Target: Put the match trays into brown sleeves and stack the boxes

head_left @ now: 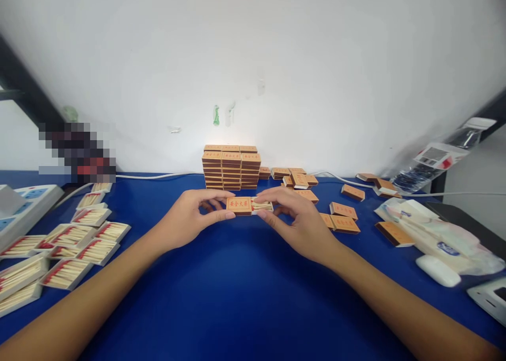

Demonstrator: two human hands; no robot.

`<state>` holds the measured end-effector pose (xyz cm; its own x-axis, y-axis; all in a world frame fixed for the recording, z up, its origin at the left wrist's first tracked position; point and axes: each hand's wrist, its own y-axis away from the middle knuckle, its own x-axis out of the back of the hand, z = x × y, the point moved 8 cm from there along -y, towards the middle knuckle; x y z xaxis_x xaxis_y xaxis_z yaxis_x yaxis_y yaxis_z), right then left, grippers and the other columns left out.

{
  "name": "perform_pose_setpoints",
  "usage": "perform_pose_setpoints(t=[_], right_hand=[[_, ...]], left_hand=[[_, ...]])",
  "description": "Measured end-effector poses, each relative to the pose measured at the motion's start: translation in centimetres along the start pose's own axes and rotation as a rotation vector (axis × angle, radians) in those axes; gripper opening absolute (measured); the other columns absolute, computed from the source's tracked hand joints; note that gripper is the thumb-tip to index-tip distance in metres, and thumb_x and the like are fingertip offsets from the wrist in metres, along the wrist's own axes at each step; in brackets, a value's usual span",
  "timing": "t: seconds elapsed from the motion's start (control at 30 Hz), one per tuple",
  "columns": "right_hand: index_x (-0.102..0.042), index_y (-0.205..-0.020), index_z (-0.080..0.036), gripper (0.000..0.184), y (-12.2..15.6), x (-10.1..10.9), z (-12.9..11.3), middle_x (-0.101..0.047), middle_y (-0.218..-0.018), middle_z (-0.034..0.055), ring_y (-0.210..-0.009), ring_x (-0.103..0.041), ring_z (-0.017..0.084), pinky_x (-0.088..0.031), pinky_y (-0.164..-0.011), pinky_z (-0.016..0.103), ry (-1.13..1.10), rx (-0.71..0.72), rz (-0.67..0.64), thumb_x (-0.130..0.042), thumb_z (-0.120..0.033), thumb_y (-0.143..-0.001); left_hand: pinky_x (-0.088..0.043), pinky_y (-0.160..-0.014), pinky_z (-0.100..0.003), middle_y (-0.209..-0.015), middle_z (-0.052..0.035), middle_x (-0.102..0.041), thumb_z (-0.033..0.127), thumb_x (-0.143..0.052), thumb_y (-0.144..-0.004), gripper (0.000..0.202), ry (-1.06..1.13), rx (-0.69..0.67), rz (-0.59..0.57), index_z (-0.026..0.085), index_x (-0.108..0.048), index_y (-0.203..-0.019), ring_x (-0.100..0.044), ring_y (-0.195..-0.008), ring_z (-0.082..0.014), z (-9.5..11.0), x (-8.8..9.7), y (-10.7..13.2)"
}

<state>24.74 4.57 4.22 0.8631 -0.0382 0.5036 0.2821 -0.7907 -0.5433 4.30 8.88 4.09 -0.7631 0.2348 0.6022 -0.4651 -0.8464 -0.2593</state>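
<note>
Both hands meet over the middle of the blue table. My left hand pinches the orange sleeve of a matchbox. My right hand pinches the white inner tray of matches, which sticks partway out of the sleeve's right end. Behind the hands stands a neat stack of closed matchboxes against the white wall.
Several open trays of red-tipped matches lie at the left by a white power strip. Loose closed matchboxes are scattered at the right, beside plastic-wrapped packets, a white bar and cables along the wall.
</note>
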Motion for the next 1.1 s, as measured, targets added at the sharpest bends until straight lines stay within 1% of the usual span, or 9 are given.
perform_pose_setpoints(t=[0.13,0.23,0.3,0.47,0.6,0.73,0.83,0.97,1.1], right_hand=[[-0.067,-0.136,-0.029,0.038,0.2,-0.2,1.2,-0.069,-0.135,0.0102,-0.110,-0.071,0.025,-0.064,-0.090,0.040,-0.141,-0.147,0.046,-0.069,-0.043,-0.100],[-0.040,-0.163,-0.033,0.068,1.0,0.2,1.5,-0.054,-0.154,0.0144,-0.120,-0.068,0.027,-0.065,-0.092,0.041,-0.241,-0.260,0.241,-0.064,-0.052,-0.102],[-0.025,-0.169,-0.033,0.075,1.8,0.1,1.4,-0.055,-0.150,0.0152,-0.113,-0.069,0.026,-0.066,-0.080,0.037,-0.257,-0.329,0.332,-0.054,-0.058,-0.105],[-0.016,-0.173,-0.031,0.077,2.6,-3.6,0.1,-0.069,-0.112,0.0097,-0.079,-0.068,0.019,-0.058,-0.055,0.029,-0.457,-0.415,0.013,-0.041,-0.064,-0.108],[-0.005,-0.173,-0.032,0.088,2.5,-3.0,0.2,-0.068,-0.104,0.0074,-0.074,-0.067,0.019,-0.054,-0.052,0.027,-0.556,-0.446,0.099,-0.045,-0.069,-0.104],[-0.002,-0.173,-0.033,0.088,2.5,-4.5,-0.3,-0.068,-0.093,0.0043,-0.063,-0.066,0.017,-0.051,-0.049,0.027,-0.705,-0.497,-0.072,-0.041,-0.072,-0.104],[0.006,-0.172,-0.036,0.091,2.7,-3.5,-0.2,-0.069,-0.095,0.0029,-0.063,-0.066,0.016,-0.051,-0.048,0.025,-0.702,-0.487,0.083,-0.043,-0.072,-0.104],[0.005,-0.172,-0.036,0.089,3.3,-5.9,-1.1,-0.068,-0.089,0.0023,-0.057,-0.066,0.016,-0.049,-0.045,0.025,-0.775,-0.516,-0.199,-0.037,-0.075,-0.103],[0.006,-0.171,-0.039,0.092,2.9,-4.5,-0.6,-0.070,-0.095,0.0034,-0.061,-0.067,0.016,-0.050,-0.047,0.024,-0.781,-0.485,-0.001,-0.044,-0.074,-0.102]], left_hand=[[-0.060,-0.081,-0.031,-0.102,-0.0029,-0.083,0.048,-0.081,-0.087,0.043,0.011,-0.013,0.030,0.023,-0.080,-0.122,-0.073,-0.085,-0.0196,0.2,0.1,0.1],[-0.061,-0.082,-0.033,-0.104,-0.0048,-0.083,0.049,-0.082,-0.086,0.046,0.035,-0.009,0.110,0.021,-0.080,-0.122,-0.075,-0.086,-0.0210,0.4,0.5,0.3],[-0.062,-0.082,-0.034,-0.101,-0.0057,-0.083,0.050,-0.083,-0.084,0.048,0.040,0.009,0.177,0.020,-0.080,-0.121,-0.075,-0.085,-0.0218,0.4,0.8,0.5],[-0.062,-0.081,-0.036,-0.098,-0.0061,-0.083,0.051,-0.082,-0.085,0.047,0.011,0.018,0.251,0.020,-0.080,-0.119,-0.076,-0.084,-0.0230,0.5,0.6,0.7],[-0.062,-0.080,-0.035,-0.095,-0.0050,-0.083,0.051,-0.082,-0.086,0.047,-0.007,0.010,0.242,0.021,-0.080,-0.121,-0.076,-0.083,-0.0226,0.4,0.3,0.8],[-0.061,-0.080,-0.034,-0.096,-0.0039,-0.083,0.053,-0.081,-0.087,0.047,-0.034,0.011,0.247,0.023,-0.080,-0.123,-0.075,-0.084,-0.0222,0.4,0.2,1.0],[-0.061,-0.079,-0.034,-0.094,-0.0034,-0.083,0.053,-0.082,-0.086,0.048,-0.047,0.006,0.267,0.023,-0.080,-0.123,-0.075,-0.081,-0.0214,0.5,0.3,1.2],[-0.060,-0.082,-0.035,-0.100,-0.0036,-0.083,0.051,-0.082,-0.087,0.046,-0.031,-0.010,0.278,0.024,-0.079,-0.125,-0.074,-0.084,-0.0210,0.6,0.2,1.2],[-0.060,-0.084,-0.037,-0.102,-0.0040,-0.083,0.052,-0.081,-0.087,0.047,-0.021,-0.002,0.270,0.025,-0.079,-0.126,-0.074,-0.086,-0.0220,0.6,0.0,1.2]])
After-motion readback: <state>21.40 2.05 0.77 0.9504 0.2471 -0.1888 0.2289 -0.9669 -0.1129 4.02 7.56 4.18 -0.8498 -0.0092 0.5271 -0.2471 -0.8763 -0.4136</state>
